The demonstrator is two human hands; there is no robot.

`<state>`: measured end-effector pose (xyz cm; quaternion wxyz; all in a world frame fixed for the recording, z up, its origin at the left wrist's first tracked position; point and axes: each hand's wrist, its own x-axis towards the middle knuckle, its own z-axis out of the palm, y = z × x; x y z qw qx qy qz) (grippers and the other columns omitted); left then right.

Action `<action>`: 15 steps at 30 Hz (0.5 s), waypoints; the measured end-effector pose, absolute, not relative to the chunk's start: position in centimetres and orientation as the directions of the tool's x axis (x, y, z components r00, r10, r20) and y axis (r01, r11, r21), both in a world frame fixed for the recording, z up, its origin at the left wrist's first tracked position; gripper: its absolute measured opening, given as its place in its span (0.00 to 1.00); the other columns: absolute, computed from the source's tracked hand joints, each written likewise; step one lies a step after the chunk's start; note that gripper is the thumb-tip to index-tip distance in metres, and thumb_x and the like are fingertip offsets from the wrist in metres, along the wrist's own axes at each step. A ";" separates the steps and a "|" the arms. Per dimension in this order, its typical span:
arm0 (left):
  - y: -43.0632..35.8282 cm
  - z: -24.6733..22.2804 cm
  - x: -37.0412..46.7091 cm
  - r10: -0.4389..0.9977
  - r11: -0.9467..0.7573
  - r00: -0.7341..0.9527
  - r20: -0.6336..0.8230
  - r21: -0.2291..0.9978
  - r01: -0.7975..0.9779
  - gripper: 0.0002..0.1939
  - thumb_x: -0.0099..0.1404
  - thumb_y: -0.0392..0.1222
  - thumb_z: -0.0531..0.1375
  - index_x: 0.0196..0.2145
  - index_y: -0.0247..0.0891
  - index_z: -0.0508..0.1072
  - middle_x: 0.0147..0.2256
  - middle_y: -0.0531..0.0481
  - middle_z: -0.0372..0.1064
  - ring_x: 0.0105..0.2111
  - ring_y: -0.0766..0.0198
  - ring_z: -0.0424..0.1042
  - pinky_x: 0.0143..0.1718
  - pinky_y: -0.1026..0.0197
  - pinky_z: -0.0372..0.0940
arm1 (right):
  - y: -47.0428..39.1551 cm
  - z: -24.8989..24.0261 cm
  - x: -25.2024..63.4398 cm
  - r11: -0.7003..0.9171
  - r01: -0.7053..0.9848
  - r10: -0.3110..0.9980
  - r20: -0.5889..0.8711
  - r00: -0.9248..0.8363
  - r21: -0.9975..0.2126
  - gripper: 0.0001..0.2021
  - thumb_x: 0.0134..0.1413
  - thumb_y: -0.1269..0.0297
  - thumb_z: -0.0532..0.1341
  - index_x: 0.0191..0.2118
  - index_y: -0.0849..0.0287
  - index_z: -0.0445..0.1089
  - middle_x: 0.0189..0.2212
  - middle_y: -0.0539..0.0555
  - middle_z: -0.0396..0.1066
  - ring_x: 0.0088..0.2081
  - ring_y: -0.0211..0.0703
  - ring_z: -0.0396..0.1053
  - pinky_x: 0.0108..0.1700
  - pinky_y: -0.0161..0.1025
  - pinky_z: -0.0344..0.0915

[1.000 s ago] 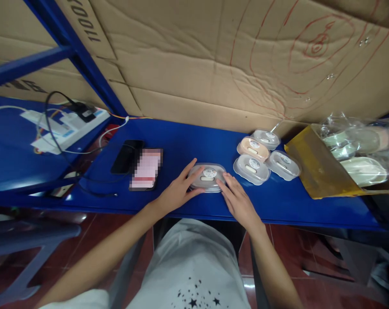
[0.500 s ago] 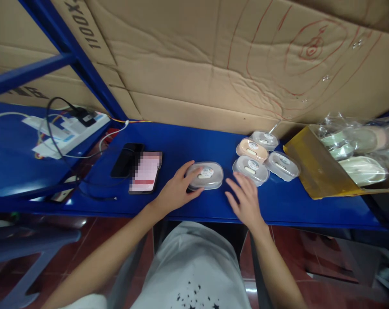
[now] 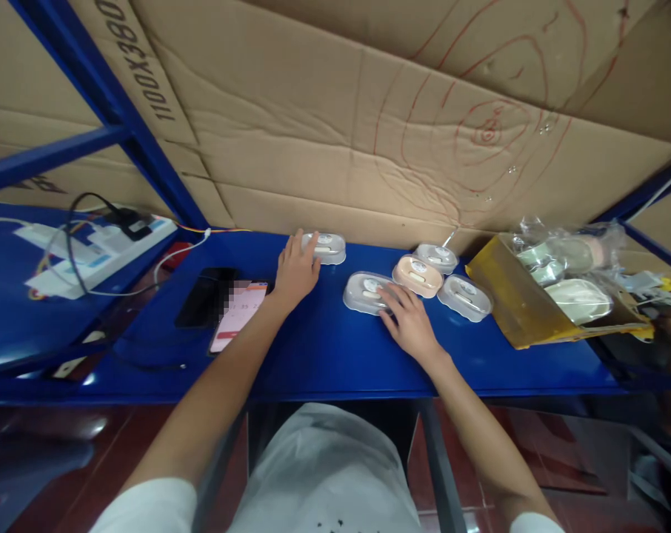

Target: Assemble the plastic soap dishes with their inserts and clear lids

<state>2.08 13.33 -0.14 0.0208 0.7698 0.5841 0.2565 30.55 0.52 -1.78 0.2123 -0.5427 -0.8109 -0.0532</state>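
Observation:
My left hand [image 3: 298,272] is at the back of the blue table, its fingers and thumb around the left end of a clear, lidded plastic case [image 3: 331,252] with a round sticker. Part of that case is hidden behind the hand. Nearer the middle, my right hand [image 3: 410,318] grips the right end of a second clear case [image 3: 358,292], its fingers over the lid and its thumb by the near edge. Close by on the right lie a peach-coloured case [image 3: 424,277], a clear case [image 3: 464,298] and another clear case [image 3: 436,257] behind them.
An open cardboard box [image 3: 496,300] with plastic-wrapped items stands at the right. On the left are a lit phone [image 3: 241,314], a dark phone [image 3: 202,300] and a power strip [image 3: 96,259] with cables. A cardboard wall [image 3: 291,133] closes the back.
My left hand has moved its case from the table's middle to the back. My right hand has come onto a case from the right group, which now lies further left, apart from the others.

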 end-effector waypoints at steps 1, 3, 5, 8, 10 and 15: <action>13.1 -0.2 2.2 0.903 -0.323 0.182 0.388 0.337 0.884 0.31 0.78 0.42 0.50 0.75 0.32 0.59 0.75 0.27 0.49 0.74 0.34 0.53 0.70 0.33 0.57 | 1.8 -1.6 30.0 0.426 0.895 0.854 0.384 -0.352 -0.128 0.24 0.76 0.59 0.56 0.71 0.53 0.67 0.70 0.60 0.68 0.70 0.59 0.63 0.68 0.59 0.66; 12.5 -0.4 2.3 0.891 -0.342 0.186 0.415 0.342 0.875 0.29 0.79 0.42 0.48 0.73 0.33 0.62 0.73 0.27 0.52 0.73 0.35 0.56 0.69 0.34 0.59 | 4.4 -1.2 29.2 0.451 0.887 0.848 0.357 -0.391 -0.100 0.24 0.75 0.61 0.56 0.71 0.52 0.67 0.70 0.59 0.68 0.69 0.59 0.64 0.69 0.60 0.65; 11.9 -0.4 2.5 0.878 -0.369 0.206 0.432 0.338 0.866 0.27 0.79 0.42 0.48 0.71 0.34 0.65 0.72 0.27 0.55 0.71 0.34 0.59 0.67 0.33 0.61 | 6.8 -0.9 28.9 0.441 0.893 0.853 0.351 -0.386 -0.088 0.24 0.74 0.64 0.56 0.71 0.53 0.68 0.69 0.61 0.68 0.69 0.59 0.64 0.70 0.61 0.62; 10.9 -0.3 3.3 0.855 -0.430 0.269 0.444 0.316 0.846 0.26 0.80 0.43 0.48 0.70 0.34 0.66 0.71 0.27 0.57 0.70 0.34 0.61 0.65 0.32 0.62 | 8.7 -0.4 29.3 0.395 0.915 0.869 0.360 -0.340 -0.088 0.26 0.74 0.64 0.55 0.73 0.57 0.64 0.72 0.66 0.63 0.72 0.64 0.61 0.71 0.68 0.55; 10.3 -0.2 4.0 0.831 -0.494 0.345 0.435 0.296 0.817 0.25 0.80 0.43 0.48 0.68 0.36 0.68 0.69 0.30 0.61 0.68 0.36 0.64 0.64 0.34 0.63 | 8.7 0.0 30.4 0.354 0.931 0.872 0.391 -0.294 -0.090 0.28 0.76 0.58 0.55 0.76 0.57 0.59 0.75 0.67 0.58 0.74 0.66 0.56 0.73 0.71 0.49; 9.3 -0.8 6.5 0.731 -0.677 0.587 0.349 0.260 0.689 0.19 0.81 0.48 0.53 0.61 0.44 0.77 0.61 0.40 0.72 0.61 0.45 0.71 0.64 0.43 0.64 | 7.2 1.1 35.3 0.121 0.984 0.902 0.428 -0.052 -0.134 0.25 0.76 0.49 0.55 0.68 0.56 0.69 0.64 0.66 0.72 0.64 0.68 0.69 0.66 0.67 0.59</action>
